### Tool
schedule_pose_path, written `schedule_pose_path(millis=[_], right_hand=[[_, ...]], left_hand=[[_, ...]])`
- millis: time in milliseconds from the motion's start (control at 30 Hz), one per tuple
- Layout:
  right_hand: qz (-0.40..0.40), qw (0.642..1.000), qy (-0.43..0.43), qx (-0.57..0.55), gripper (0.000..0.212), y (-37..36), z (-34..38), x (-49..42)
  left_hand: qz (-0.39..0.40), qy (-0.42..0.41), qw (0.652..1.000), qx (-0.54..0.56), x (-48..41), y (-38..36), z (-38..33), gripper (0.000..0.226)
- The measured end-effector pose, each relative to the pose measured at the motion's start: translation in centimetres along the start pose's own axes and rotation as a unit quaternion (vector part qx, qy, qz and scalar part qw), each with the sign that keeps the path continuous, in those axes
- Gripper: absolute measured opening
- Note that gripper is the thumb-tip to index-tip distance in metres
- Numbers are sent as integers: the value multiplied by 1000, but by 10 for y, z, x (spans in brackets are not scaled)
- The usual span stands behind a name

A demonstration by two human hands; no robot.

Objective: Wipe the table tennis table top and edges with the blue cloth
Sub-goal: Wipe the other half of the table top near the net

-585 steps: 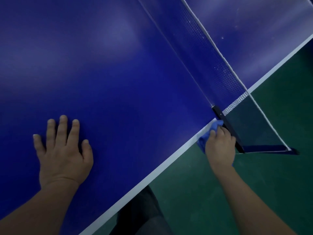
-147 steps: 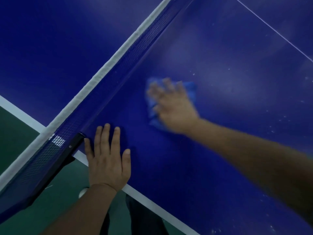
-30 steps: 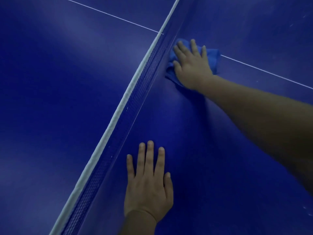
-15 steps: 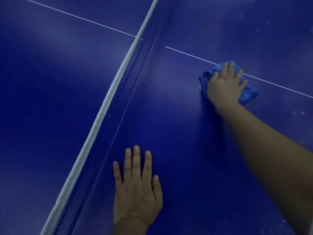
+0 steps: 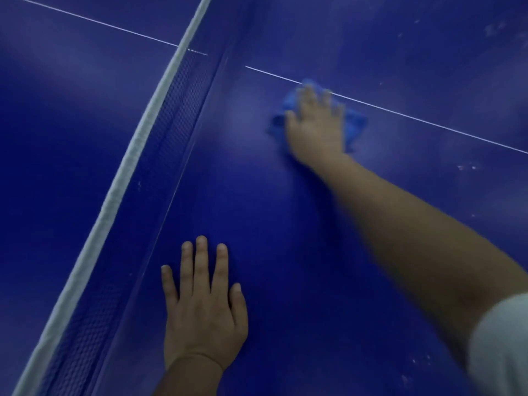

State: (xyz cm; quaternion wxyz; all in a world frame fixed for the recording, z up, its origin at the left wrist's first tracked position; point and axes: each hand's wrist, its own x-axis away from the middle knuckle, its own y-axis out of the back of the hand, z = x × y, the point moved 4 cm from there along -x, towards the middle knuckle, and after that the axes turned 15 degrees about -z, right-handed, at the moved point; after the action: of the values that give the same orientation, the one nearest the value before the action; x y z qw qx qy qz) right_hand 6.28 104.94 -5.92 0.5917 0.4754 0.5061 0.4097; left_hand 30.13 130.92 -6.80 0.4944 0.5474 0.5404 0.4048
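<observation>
The dark blue table tennis table top (image 5: 285, 224) fills the view. My right hand (image 5: 315, 127) lies flat with straight fingers on the crumpled blue cloth (image 5: 355, 124) and presses it onto the table at the white centre line (image 5: 428, 124); the hand is blurred. The cloth shows at both sides of the hand. My left hand (image 5: 204, 304) rests flat on the table nearer to me, fingers straight, holding nothing.
The net (image 5: 160, 144) with its white top band (image 5: 128, 155) runs diagonally from upper middle to lower left, just left of my left hand. White specks (image 5: 465, 167) dot the table at the right. A white sleeve (image 5: 503, 350) shows at the lower right.
My right hand has slid the cloth left along the centre line, back toward the net, after having swept right from the net. My left hand stays planted.
</observation>
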Motion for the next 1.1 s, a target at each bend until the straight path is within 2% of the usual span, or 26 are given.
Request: schedule_pose_path(millis=[67, 133, 200, 267, 300, 367, 433, 500, 533, 600, 667, 733, 767, 833, 867, 900, 933, 1000, 1067, 1100], right_hand=[[-19, 991, -130, 19, 59, 11, -101, 14], [-20, 962, -271, 25, 64, 23, -177, 36], [-7, 932, -360, 41, 69, 25, -203, 51], [-14, 925, -379, 39, 71, 23, -184, 49], [-25, 932, -360, 28, 71, 22, -164, 42], [-36, 965, -260, 1, 70, 16, -105, 28], [-16, 996, -88, -18, 67, 6, -28, 31], [26, 995, 83, -49, 66, 1, 27, 50], [42, 988, 133, -66, 65, 3, 30, 57], [33, 988, 138, -54, 62, 10, -15, 54], [8, 998, 66, 21, 56, 12, -96, 44], [12, 994, -95, 62, 57, 18, -184, 41], [14, 979, -193, 57, 60, 24, -215, 43], [2, 943, -331, 29, 66, 30, -233, 51], [-7, 938, -346, 20, 68, 31, -220, 54], [-9, 947, -322, 15, 68, 29, -199, 59], [-14, 965, -261, 7, 67, 27, -169, 65], [-22, 996, -83, -26, 65, 20, -101, 90], [4, 995, 82, -53, 66, 17, -63, 121], [14, 991, 113, -63, 67, 19, -70, 121]], left_hand=[[2, 0, 1000, 0, -1, 0, 1, 64], [6, 1, 1000, 3, -1, 0, 1, 65], [14, 0, 1000, 1, 0, 0, 0, 65], [16, 3, 1000, 3, 0, 0, 0, 65], [16, 5, 1000, 5, 0, 0, 0, 65], [13, 10, 1000, 6, 0, 0, 1, 64], [15, 12, 1000, 7, 0, -1, 0, 64], [11, 13, 1000, 5, 0, -1, -1, 65], [12, 13, 1000, 3, 0, -1, -1, 65], [12, 15, 1000, 8, -1, -1, 1, 65], [7, 18, 1000, 9, -1, -1, 3, 65], [11, 14, 1000, 3, 0, -1, 3, 66], [10, 13, 1000, 2, 0, -1, 2, 66], [15, 14, 1000, 4, 0, -1, 2, 66], [14, 17, 1000, 7, 0, -1, 2, 66], [10, 20, 1000, 10, 0, 0, 2, 66], [8, 21, 1000, 12, 0, 0, 1, 66], [4, 20, 1000, 20, 0, 0, 0, 67], [-3, 21, 1000, 23, 0, 1, 0, 68], [-4, 19, 1000, 21, 0, 1, 1, 68]])
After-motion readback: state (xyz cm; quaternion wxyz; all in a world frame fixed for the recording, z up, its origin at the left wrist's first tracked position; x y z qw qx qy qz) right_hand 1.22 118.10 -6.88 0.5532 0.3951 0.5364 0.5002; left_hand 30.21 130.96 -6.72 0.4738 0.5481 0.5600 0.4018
